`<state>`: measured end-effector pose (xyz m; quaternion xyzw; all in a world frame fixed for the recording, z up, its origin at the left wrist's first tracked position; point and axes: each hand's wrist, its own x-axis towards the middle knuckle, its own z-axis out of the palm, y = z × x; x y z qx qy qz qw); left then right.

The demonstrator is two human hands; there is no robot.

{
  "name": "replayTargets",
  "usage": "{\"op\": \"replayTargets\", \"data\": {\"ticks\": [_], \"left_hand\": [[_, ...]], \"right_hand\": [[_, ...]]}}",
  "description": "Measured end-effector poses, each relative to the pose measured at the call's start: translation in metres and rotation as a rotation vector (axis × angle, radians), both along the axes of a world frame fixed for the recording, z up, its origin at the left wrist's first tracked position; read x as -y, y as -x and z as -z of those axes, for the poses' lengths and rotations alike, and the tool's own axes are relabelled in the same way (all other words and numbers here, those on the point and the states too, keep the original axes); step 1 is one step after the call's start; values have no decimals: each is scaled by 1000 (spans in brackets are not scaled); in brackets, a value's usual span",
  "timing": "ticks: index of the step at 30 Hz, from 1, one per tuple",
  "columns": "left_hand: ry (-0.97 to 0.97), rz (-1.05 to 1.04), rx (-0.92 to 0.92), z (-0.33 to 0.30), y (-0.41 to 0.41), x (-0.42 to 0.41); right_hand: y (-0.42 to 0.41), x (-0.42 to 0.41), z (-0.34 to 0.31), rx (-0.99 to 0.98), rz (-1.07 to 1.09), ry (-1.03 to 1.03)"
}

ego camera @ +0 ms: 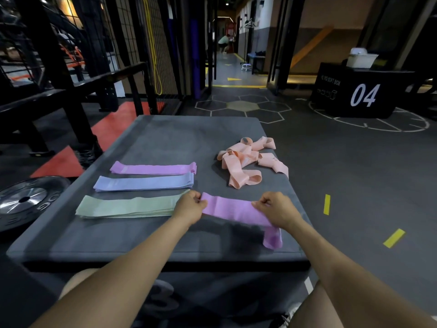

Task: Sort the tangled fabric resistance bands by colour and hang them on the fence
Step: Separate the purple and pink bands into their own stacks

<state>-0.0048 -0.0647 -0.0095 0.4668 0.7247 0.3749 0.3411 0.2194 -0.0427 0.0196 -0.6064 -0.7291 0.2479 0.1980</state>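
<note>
A pink-purple fabric band (230, 208) is stretched between my hands above the grey padded box (165, 136). My left hand (189, 205) pinches its left end, and my right hand (275, 209) grips it near the right, where the end droops over the box edge. Flat stacks lie to the left: pink-purple bands (153, 168) farthest, blue-lilac bands (144, 183) in the middle, pale green bands (127, 207) nearest. A tangled heap of peach bands (248, 160) sits at the box's far right. The black wire fence (142, 43) stands behind at the left.
A weight plate (26, 200) lies on the floor at the left. A black box marked 04 (359, 93) with a white tub (361, 58) stands at the far right. A yellow band (156, 62) hangs on the fence. A person (224, 42) crouches far down the corridor.
</note>
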Motion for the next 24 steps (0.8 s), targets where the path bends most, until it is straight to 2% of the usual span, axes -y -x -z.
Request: {"op": "replayTargets", "data": {"ticks": [4, 7, 10, 13, 19, 24], "left_hand": [[9, 25, -312, 21, -13, 4], [-67, 77, -486, 29, -23, 8], [-69, 120, -462, 36, -35, 4], [15, 56, -413, 41, -43, -4], [83, 28, -472, 42, -46, -11], [103, 21, -372, 35, -45, -13]], "right_hand": [[1, -2, 29, 19, 31, 55], [2, -5, 41, 53, 26, 67], [0, -7, 46, 49, 44, 81], [-4, -6, 53, 52, 66, 96], [-12, -8, 61, 32, 88, 117], [-11, -11, 59, -8, 79, 109]]}}
